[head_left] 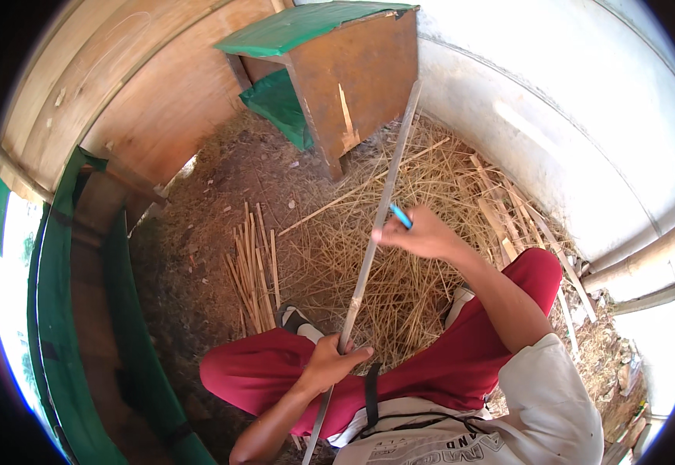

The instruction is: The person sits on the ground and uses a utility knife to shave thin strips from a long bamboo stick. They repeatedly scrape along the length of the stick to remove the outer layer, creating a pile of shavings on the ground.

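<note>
A long, thin bamboo strip [390, 182] slants from my lap up toward the wooden cabinet. Low on it, my left hand [333, 364] is closed around the strip just above my left thigh. My right hand [422, 232] is closed farther up, its fingertips against the strip. From the top of that fist sticks a short blue handle [401, 216]; the rest of this tool is hidden by the fingers. Straw-like shavings [337, 267] lie heaped on the ground below the strip, between my feet.
Split sticks [254, 271] lie bundled left of the shavings. More wooden strips [500, 221] lie by the white wall [554, 108] at right. Ahead stands a brown cabinet [360, 70] with a green cover. A green-draped bench [132, 310] runs along the left.
</note>
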`<state>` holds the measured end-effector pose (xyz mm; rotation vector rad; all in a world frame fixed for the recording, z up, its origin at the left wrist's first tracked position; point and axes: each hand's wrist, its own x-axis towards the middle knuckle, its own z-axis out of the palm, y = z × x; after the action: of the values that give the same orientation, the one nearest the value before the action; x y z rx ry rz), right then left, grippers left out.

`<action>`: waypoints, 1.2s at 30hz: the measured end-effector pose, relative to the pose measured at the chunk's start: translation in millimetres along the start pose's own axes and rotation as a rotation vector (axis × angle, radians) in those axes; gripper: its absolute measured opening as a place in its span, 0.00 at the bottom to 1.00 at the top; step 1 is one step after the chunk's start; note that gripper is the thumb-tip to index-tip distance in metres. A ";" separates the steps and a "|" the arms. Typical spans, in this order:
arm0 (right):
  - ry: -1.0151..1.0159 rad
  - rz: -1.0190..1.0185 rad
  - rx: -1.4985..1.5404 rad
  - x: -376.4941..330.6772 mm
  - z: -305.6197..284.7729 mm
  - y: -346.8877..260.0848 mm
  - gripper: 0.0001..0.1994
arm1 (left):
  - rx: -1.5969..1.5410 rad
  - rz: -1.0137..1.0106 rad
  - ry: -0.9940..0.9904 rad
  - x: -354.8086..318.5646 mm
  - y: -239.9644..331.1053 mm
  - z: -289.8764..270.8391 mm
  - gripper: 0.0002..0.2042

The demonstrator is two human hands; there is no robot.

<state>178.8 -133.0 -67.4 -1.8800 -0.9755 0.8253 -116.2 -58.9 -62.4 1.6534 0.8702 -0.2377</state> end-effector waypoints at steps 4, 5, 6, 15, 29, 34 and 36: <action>-0.041 -0.035 -0.335 -22.0 35.7 6.5 0.20 | -0.059 -0.002 -0.023 14.2 -0.5 -0.1 0.22; -0.025 -0.082 -0.422 -27.7 50.2 10.3 0.18 | -0.058 -0.019 -0.024 18.3 -1.4 1.2 0.22; -0.008 -0.129 -0.509 -31.4 60.3 12.8 0.15 | -0.056 -0.035 -0.024 22.0 -1.6 2.5 0.21; -0.076 -0.067 -0.642 -27.2 73.8 12.5 0.07 | -0.092 -0.027 -0.029 33.7 -9.2 11.5 0.20; 0.045 -0.125 -0.721 -7.5 89.2 32.8 0.05 | 0.075 -0.079 -0.061 15.1 -11.2 4.4 0.14; 0.029 -0.039 -0.735 3.0 81.7 34.6 0.07 | 0.119 -0.068 -0.056 12.7 -17.0 2.7 0.15; 0.139 0.061 -0.687 17.4 63.6 55.1 0.07 | 0.072 -0.060 -0.093 -3.4 -28.3 11.0 0.15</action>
<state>151.7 -113.1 -146.5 -2.5151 -1.2159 0.3986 -133.7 -69.5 -85.0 1.6711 0.8495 -0.3885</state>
